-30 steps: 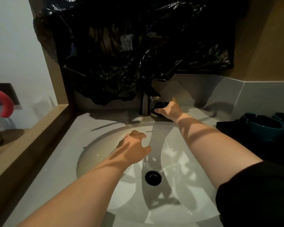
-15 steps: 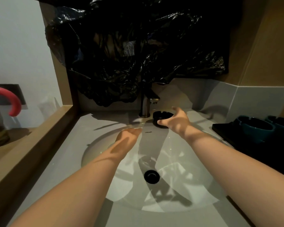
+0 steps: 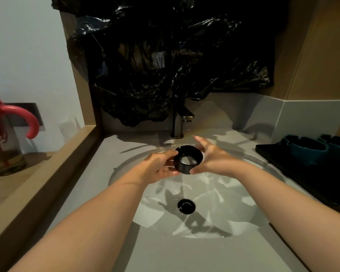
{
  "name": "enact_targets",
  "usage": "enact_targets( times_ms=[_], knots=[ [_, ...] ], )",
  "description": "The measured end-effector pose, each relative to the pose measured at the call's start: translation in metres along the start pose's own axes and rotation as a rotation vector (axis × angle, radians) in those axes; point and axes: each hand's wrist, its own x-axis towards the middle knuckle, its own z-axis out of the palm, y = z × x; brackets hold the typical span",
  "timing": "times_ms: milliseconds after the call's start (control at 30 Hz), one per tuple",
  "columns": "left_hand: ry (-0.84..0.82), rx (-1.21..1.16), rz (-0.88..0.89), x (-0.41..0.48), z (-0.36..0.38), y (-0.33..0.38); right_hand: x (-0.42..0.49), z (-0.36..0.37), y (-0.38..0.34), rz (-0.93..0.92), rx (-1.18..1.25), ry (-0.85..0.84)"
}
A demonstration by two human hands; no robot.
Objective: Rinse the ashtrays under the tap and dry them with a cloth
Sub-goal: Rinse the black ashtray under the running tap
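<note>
black ashtray (image 3: 188, 160) was over the sink (image 3: 155, 211), in front of the tap (image 3: 180, 122), above the drain (image 3: 186, 206). i saw the left hand (image 3: 159, 167) pinching its left wall with curled fingers. the right hand (image 3: 212, 160) held the right side, thumb low, fingers half bent. teal ashtrays (image 3: 306, 152) stood on a tray (image 3: 267, 150) at right.

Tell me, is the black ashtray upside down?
No. The black ashtray is open side up, slightly tilted; its notched rim and pale inside show.
</note>
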Motion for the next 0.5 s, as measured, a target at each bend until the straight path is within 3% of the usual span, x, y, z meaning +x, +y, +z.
enact_targets(
  times_ms=[100,200,267,500],
  knots=[
    [0.046,-0.013,0.014,0.004,-0.001,0.0,0.006,-0.018,-0.01,-0.03,0.132,0.048],
    [0.076,-0.064,0.042,0.006,0.0,-0.001,0.034,-0.04,-0.025,-0.059,0.257,0.407],
    [0.081,-0.07,0.053,0.006,0.001,-0.003,0.058,-0.054,-0.033,-0.082,0.211,0.529],
    [0.089,-0.117,0.091,0.009,0.001,-0.004,0.112,-0.071,-0.04,-0.106,0.047,0.537]
  ],
)
